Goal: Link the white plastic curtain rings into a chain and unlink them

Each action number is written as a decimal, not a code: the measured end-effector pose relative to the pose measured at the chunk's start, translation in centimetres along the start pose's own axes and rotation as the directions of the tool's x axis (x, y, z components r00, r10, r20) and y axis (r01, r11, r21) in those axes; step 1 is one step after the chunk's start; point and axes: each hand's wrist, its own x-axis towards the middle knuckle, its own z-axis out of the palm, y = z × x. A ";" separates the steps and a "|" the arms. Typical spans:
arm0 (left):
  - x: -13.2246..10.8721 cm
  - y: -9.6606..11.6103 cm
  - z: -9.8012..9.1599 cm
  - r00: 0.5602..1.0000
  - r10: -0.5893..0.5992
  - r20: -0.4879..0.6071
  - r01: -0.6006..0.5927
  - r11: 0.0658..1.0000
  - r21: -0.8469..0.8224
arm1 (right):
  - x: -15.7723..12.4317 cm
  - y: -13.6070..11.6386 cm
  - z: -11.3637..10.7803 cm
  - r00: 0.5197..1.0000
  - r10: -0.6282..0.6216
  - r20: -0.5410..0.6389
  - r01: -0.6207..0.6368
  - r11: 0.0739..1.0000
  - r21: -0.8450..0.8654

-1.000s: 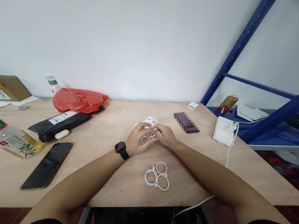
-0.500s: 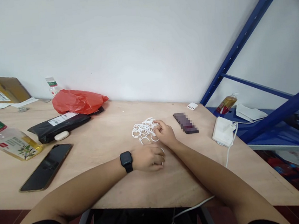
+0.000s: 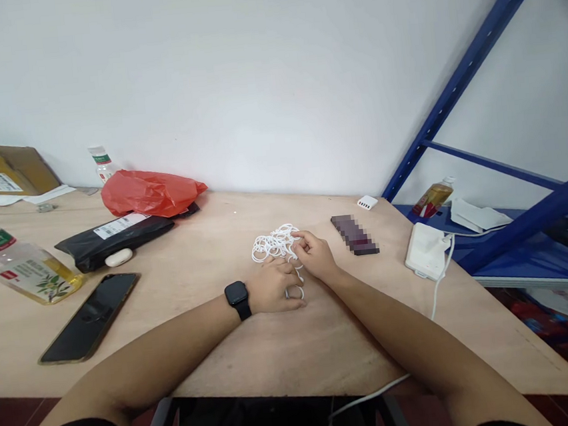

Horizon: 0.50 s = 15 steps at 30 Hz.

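Note:
A small heap of white plastic rings [image 3: 273,243] lies on the wooden table [image 3: 277,354]. Just in front of the heap is my left hand [image 3: 273,285], palm down with its fingers curled around white rings; one ring [image 3: 296,293] shows at its fingertips. My right hand [image 3: 314,253] rests at the right edge of the heap, its thumb and index finger pinched on a white ring. The exact hold of both hands is partly hidden by the fingers. A black watch [image 3: 237,298] is on my left wrist.
To the left are a phone [image 3: 90,317], an oil bottle [image 3: 28,268], a black parcel [image 3: 116,239], a white case [image 3: 118,258] and a red bag [image 3: 151,191]. At right lie a pixelated phone [image 3: 355,234], a power strip [image 3: 425,251] with its cable and a blue rack [image 3: 473,41].
My left hand has moved slightly up towards the heap, and a ring now shows more clearly at its fingertips. My right hand has stayed nearly in place.

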 end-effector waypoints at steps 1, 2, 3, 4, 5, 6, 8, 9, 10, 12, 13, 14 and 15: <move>0.0 0.0 0.0 1.000 -0.001 0.011 0.001 1.000 0.006 | 0.0 0.0 0.0 1.000 -0.002 0.001 0.002 1.000 0.000; 0.0 0.0 0.0 1.000 0.002 0.015 -0.002 1.000 0.007 | 0.0 0.1 0.0 1.000 -0.005 0.002 0.005 1.000 -0.001; 0.0 0.0 0.0 1.000 0.006 0.011 -0.006 1.000 0.005 | 0.0 0.1 0.1 1.000 -0.009 0.001 0.009 1.000 -0.001; 0.0 0.0 0.0 1.000 0.010 0.000 -0.010 1.000 0.001 | 0.0 0.2 0.1 1.000 -0.015 0.000 0.015 1.000 -0.001; 0.0 0.0 0.0 1.000 0.013 -0.018 -0.013 1.000 -0.004 | 0.0 0.2 0.1 1.000 -0.019 -0.001 0.019 1.000 0.001; 0.0 0.0 0.1 0.999 0.014 -0.042 -0.015 1.000 -0.013 | 0.0 0.2 0.1 1.000 -0.021 -0.002 0.021 1.000 0.003; 0.0 -0.1 0.1 0.994 0.010 -0.106 -0.014 0.999 -0.044 | 0.0 0.2 0.1 1.000 -0.021 -0.005 0.021 1.000 0.008; 0.0 -0.1 0.0 0.990 0.003 -0.143 -0.012 0.998 -0.067 | 0.0 0.2 0.1 1.000 -0.020 -0.006 0.020 1.000 0.012; 0.0 -0.2 0.0 0.984 -0.007 -0.180 -0.010 0.996 -0.094 | 0.0 0.2 0.1 1.000 -0.021 -0.006 0.021 1.000 0.016; 0.0 -0.4 -0.2 0.969 -0.029 -0.246 -0.011 0.987 -0.162 | -0.1 0.1 0.0 1.000 -0.028 0.000 0.028 0.999 0.027; 0.0 -0.4 -0.3 0.961 -0.042 -0.272 -0.014 0.979 -0.202 | -0.1 0.1 0.0 0.999 -0.034 0.003 0.034 0.999 0.031; 0.0 -0.5 -0.3 0.954 -0.059 -0.294 -0.015 0.970 -0.242 | -0.1 0.1 -0.1 0.999 -0.041 0.005 0.041 0.999 0.034; 0.0 -0.6 -0.4 0.947 -0.078 -0.312 -0.014 0.959 -0.282 | -0.2 0.0 -0.1 0.999 -0.047 0.007 0.047 0.998 0.036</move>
